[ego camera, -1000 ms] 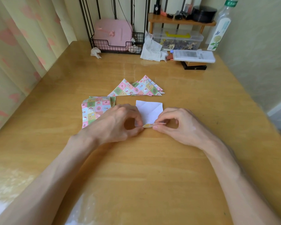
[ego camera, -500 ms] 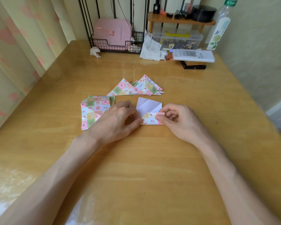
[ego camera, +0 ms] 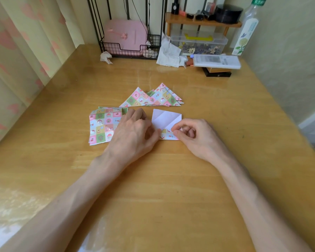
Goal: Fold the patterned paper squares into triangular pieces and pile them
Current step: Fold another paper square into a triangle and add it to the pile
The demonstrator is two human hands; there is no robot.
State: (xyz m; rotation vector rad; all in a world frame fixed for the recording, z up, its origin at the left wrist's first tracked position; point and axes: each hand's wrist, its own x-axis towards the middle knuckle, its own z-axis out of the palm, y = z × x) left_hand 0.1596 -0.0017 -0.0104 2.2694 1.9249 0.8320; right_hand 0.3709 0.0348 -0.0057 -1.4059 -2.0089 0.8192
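Observation:
A paper square lies white side up in the middle of the wooden table, with diagonal creases showing. Its near edge is turned up and over, so a patterned strip faces me. My left hand pinches the left end of that strip. My right hand pinches the right end between thumb and forefinger. A stack of flat patterned squares lies just left of my left hand, partly under it. Behind the paper sits a pile of folded patterned triangles.
Along the back edge stand a black wire rack with a pink case, crumpled tissues, a clear plastic box, a small wooden shelf, a bottle and a white flat pack on a dark box. A curtain hangs left.
The paper's near edge has been lifted and folded further over, so more patterned side shows. Both hands have moved slightly away from me with it.

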